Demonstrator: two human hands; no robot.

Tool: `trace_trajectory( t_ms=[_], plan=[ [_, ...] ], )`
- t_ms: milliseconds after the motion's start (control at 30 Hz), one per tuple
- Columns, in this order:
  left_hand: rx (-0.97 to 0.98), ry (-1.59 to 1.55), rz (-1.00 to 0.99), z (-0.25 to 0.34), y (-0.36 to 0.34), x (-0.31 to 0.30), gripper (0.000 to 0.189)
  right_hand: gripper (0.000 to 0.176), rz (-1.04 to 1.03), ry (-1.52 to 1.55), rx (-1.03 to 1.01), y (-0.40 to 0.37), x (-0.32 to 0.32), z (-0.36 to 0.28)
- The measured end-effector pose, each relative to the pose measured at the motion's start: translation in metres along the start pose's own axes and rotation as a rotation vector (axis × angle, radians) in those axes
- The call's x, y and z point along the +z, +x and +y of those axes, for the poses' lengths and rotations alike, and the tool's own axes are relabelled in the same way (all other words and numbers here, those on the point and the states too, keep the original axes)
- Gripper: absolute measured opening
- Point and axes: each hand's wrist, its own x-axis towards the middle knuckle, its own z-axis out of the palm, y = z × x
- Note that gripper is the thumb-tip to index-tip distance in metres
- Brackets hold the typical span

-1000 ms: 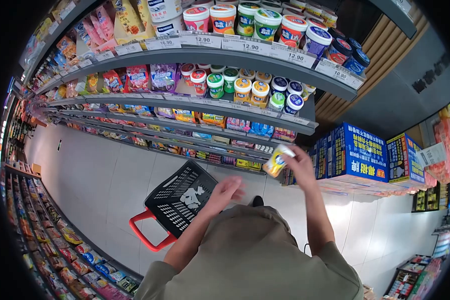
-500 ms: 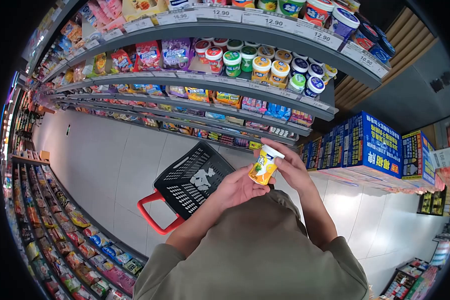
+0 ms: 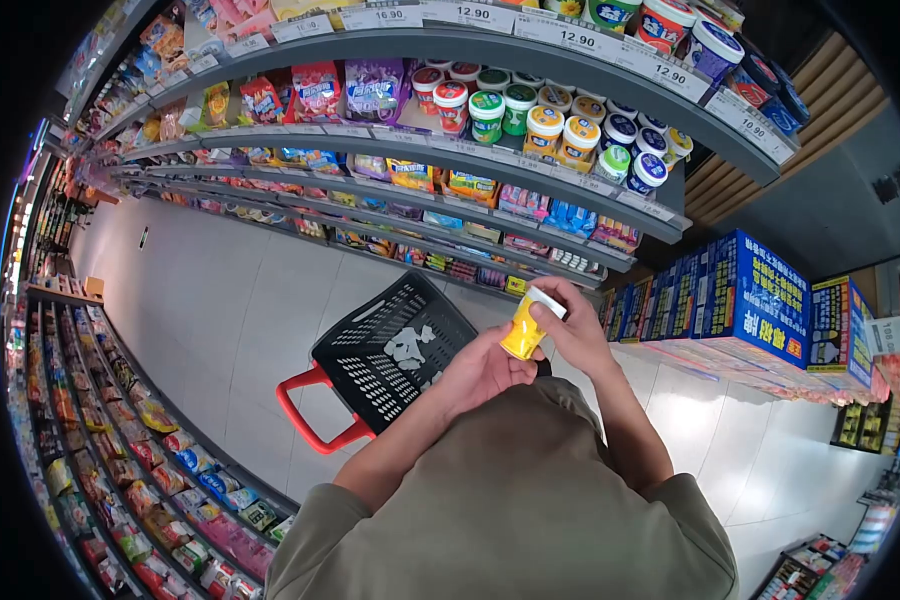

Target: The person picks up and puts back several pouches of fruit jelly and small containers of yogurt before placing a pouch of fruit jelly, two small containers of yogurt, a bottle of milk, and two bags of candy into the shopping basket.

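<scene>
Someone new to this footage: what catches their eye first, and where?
The bright yellow tub near the centre, with the right grip on its upper part and the left grip at its base. Then the black basket with its red handle, left of it, and blue cartons at right.

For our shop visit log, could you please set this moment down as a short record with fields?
Held item: yellow tub, tilted, with a white lid
Left hand: at the tub's lower end
Right hand: at the lid end
Basket: black basket with a red handle, beside the left forearm
Ahead: shelves with tubs and bags
Right side: stacked blue boxes
Tub label: not readable
</scene>
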Motion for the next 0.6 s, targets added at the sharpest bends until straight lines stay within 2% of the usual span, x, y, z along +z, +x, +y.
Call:
trace_trajectory(
  t_ms=[67, 133, 167, 200, 267, 333, 400, 500, 533, 567, 600],
  plan=[
    [0.021, -0.023, 0.011, -0.003, -0.001, -0.007, 0.042, 0.046, -0.067, -0.013, 0.017, -0.002, -0.007, 0.007],
    [0.12, 0.32, 0.227, -0.01, -0.004, -0.019, 0.042, 0.05, -0.156, -0.022, 0.037, -0.003, -0.016, 0.018],
    [0.152, 0.394, 0.281, -0.017, -0.005, -0.029, 0.044, 0.053, -0.227, -0.031, 0.113, -0.004, -0.021, 0.025],
    [0.162, 0.378, 0.309, -0.021, -0.009, -0.035, 0.044, 0.056, -0.3, -0.04, 0.191, -0.006, -0.023, 0.029],
    [0.13, 0.571, 0.329, -0.028, -0.014, -0.047, 0.045, 0.054, -0.375, -0.025, 0.238, -0.008, -0.024, 0.04],
    [0.111, 0.566, 0.345, -0.042, -0.02, -0.065, 0.046, 0.052, -0.472, 0.067, 0.303, -0.007, -0.023, 0.063],
    [0.295, 0.8, 0.417, -0.056, -0.03, -0.079, 0.05, 0.052, -0.494, 0.022, 0.324, -0.006, -0.019, 0.083],
    [0.434, 1.189, 0.882, -0.04, -0.082, -0.12, 0.057, 0.057, -0.423, -0.343, 0.36, -0.002, -0.011, 0.104],
    [0.435, 1.267, 1.105, -0.029, -0.111, -0.134, 0.054, 0.057, -0.452, -0.344, 0.37, -0.002, -0.009, 0.113],
    [0.525, 1.094, 1.219, -0.016, -0.141, -0.147, 0.051, 0.058, -0.411, -0.409, 0.376, -0.001, -0.006, 0.124],
    [0.575, 1.255, 1.41, 0.005, -0.166, -0.141, 0.043, 0.058, -0.365, -0.474, 0.378, 0.002, -0.002, 0.136]
  ],
)
